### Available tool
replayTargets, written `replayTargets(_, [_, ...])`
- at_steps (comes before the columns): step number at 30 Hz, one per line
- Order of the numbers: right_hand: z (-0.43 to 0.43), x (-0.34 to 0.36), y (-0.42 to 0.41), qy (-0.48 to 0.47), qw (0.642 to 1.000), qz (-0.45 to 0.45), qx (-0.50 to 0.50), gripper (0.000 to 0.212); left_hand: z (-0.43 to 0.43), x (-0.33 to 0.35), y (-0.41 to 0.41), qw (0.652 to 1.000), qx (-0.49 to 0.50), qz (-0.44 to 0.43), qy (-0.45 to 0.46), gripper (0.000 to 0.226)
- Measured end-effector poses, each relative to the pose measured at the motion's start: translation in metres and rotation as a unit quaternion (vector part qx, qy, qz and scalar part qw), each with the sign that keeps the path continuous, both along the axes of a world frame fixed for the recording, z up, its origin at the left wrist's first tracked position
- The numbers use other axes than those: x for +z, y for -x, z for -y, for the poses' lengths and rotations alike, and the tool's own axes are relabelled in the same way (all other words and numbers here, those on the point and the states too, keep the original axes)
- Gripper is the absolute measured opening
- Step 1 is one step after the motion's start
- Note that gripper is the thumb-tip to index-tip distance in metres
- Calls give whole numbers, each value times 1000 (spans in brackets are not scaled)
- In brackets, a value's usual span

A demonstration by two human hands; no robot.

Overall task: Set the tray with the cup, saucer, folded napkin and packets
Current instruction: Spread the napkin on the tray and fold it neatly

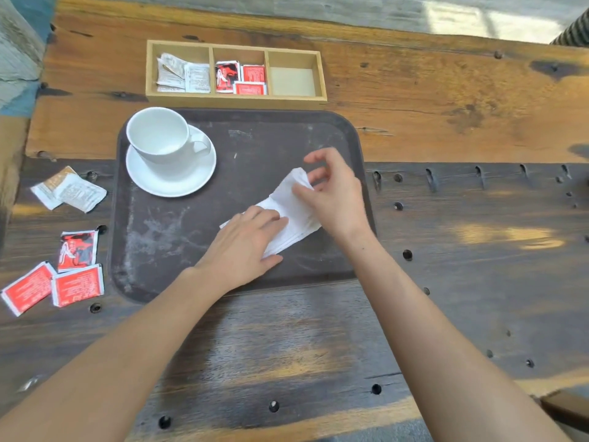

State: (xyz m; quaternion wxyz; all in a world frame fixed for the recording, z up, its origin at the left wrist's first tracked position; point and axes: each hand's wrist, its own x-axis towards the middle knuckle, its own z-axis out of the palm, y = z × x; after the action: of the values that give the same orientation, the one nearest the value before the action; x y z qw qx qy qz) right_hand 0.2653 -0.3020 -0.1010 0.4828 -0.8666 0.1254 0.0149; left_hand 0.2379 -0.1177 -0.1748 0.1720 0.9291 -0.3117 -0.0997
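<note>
While the left hand point(245, 247) presses flat, fingers spread, on one white napkin point(294, 207) lying on the tray point(178, 237), the right hand point(334, 193) pinches its far end. One cup point(159, 135) sits on one saucer point(172, 173). Three red packets point(54, 279) and two pale packets point(68, 191) lie on the worktop point(478, 234).

worn wooden table point(446, 122) bears a brown tray point(178, 237), compartment box point(236, 97), loose packets point(68, 191).
</note>
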Motion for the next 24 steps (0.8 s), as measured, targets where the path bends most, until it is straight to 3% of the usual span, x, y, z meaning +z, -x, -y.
replayTargets(2, [-22, 5, 12, -18, 999, 20, 33, 36, -4, 2, -2, 979, 84, -116, 147, 43])
replayTargets(4, [-40, 0, 24, -23, 997, 23, 68, 45, -13, 13, -3, 887, 269, -208, 313, 42])
replayTargets(6, [-50, -8, 34, -6, 996, 22, 87, 48, -29, 21, -2, 793, 438, -161, 391, 33])
replayTargets(7, [-52, -12, 37, 0, 996, 26, 87, 49, -40, 25, -2, 785, 488, -99, 369, 27])
replayTargets(9, [-54, -17, 42, -10, 996, 30, 83, 50, -61, 29, 1, 820, 495, 5, 288, 20])
replayTargets(11, [-54, -19, 44, -23, 995, 23, 92, 49, -75, 33, 6, 881, 397, 44, 256, 24])
replayTargets(13, [-55, -24, 46, -36, 994, 18, 103, 40, -80, 35, 10, 929, 259, 28, 261, 33])
replayTargets(15, [-55, -32, 49, -106, 992, -12, 67, 26, -75, 32, 12, 953, 155, -26, 260, 38])
replayTargets(19, [-47, -44, 47, -268, 957, -101, -46, 24, -66, 12, 10, 982, 90, -70, 148, 41])
replayTargets(21, [-42, -44, 46, -199, 975, -85, -56, 23, -68, 2, 12, 991, 72, -68, 95, 39])
replayTargets(24, [-32, -56, 44, 44, 997, -63, -24, 21, -63, 1, 9, 975, 147, -76, 147, 20])
